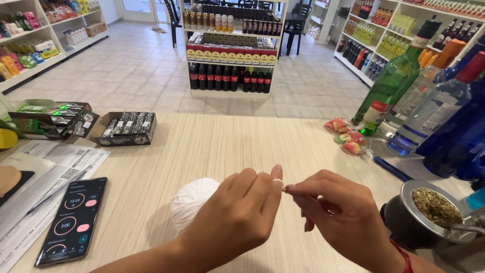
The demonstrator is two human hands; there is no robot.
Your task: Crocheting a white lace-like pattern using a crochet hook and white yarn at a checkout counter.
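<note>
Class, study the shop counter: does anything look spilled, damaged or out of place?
Nothing is spilled or damaged. The white yarn ball beside the left hand and right hand looks unusual among the bottles.

A small shop, seen from behind its wooden tabletop [212,146]. Beyond the hands stands a freestanding shelf rack [231,48] of bottled drinks on a tiled floor [131,71]; wall shelves [404,30] of bottles and packets line both sides, and display boxes [125,129] sit far left of the left hand [237,217].

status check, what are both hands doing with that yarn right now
Left hand and right hand meet fingertip to fingertip, pinching white yarn looped over left forefinger. Yarn ball on counter behind left hand. Phone left, gourd cup right, both clear.
</note>
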